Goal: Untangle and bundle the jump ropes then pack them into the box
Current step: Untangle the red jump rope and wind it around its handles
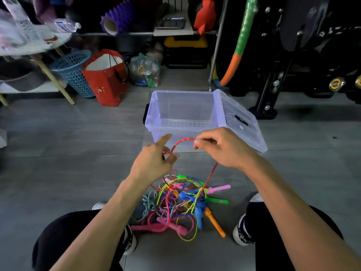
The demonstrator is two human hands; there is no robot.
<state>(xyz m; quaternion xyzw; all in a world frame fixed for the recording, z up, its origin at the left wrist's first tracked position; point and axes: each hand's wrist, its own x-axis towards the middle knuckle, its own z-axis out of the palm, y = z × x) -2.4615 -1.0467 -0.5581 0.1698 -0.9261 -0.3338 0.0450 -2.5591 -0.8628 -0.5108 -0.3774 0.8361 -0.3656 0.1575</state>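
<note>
Dim, even light; wide-angle bending at edges, top-left corner blurred.

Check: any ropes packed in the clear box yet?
No. The clear box shows only its bare ribbed bottom, while the tangled ropes lie on the floor and both hands hold a red rope.

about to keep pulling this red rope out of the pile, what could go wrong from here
1. The red rope held between the left hand and right hand runs down into the tangled pile; pulling harder may tighten knots there.
2. It may drag other ropes and handles, like the pink handle, along.
3. The clear box is empty, and its lid leans loosely against it and could get knocked.
</note>
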